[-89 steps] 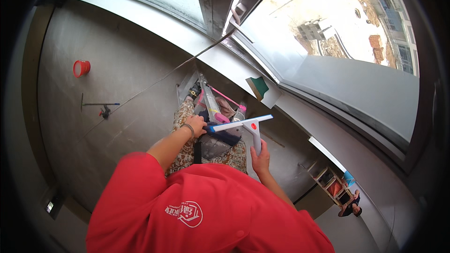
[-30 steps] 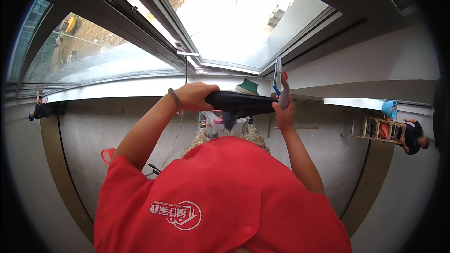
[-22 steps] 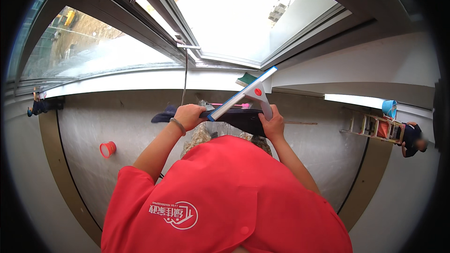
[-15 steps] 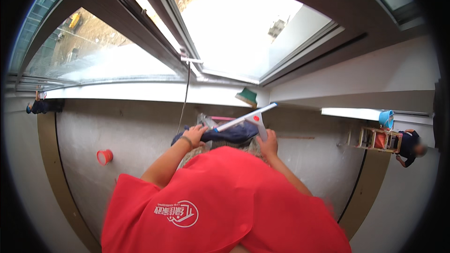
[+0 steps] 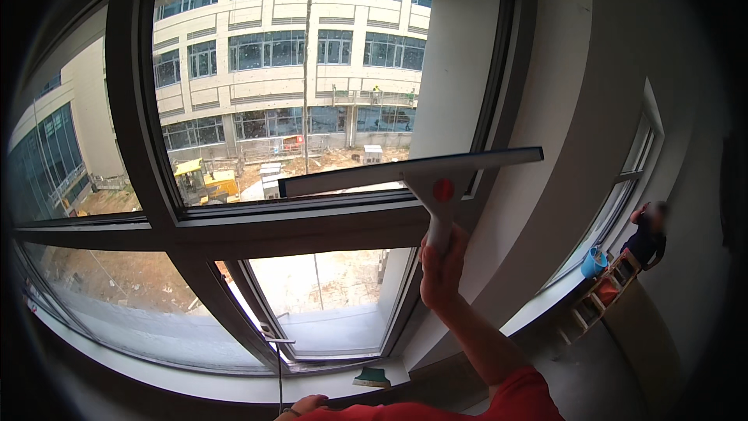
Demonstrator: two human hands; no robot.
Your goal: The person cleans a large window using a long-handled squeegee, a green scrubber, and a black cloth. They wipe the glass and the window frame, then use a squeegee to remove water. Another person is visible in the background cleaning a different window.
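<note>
My right hand (image 5: 442,269) is raised in front of the window, its fingers wrapped around the handle of a window squeegee (image 5: 436,174). The squeegee's long blade lies nearly level, its right end a little higher, across the lower part of the upper window pane (image 5: 312,86). Whether the blade touches the glass I cannot tell. Low at the bottom edge, my left hand (image 5: 309,403) shows only in part, close to a hanging cord (image 5: 280,374); its fingers are mostly hidden. A green brush-like pad (image 5: 372,377) lies on the window sill to the right of the cord.
Below the upper pane, a tilted-open lower sash (image 5: 327,296) has a handle (image 5: 279,340) at its left corner. Dark frame bars (image 5: 288,234) divide the panes. At the right, another person (image 5: 647,238) is by a wooden stepladder (image 5: 600,300), with a blue bucket (image 5: 594,263) beside them.
My view has tilted up to the upper window. My right hand has lifted the squeegee from waist height to the pane. My left hand has dropped to the lower edge.
</note>
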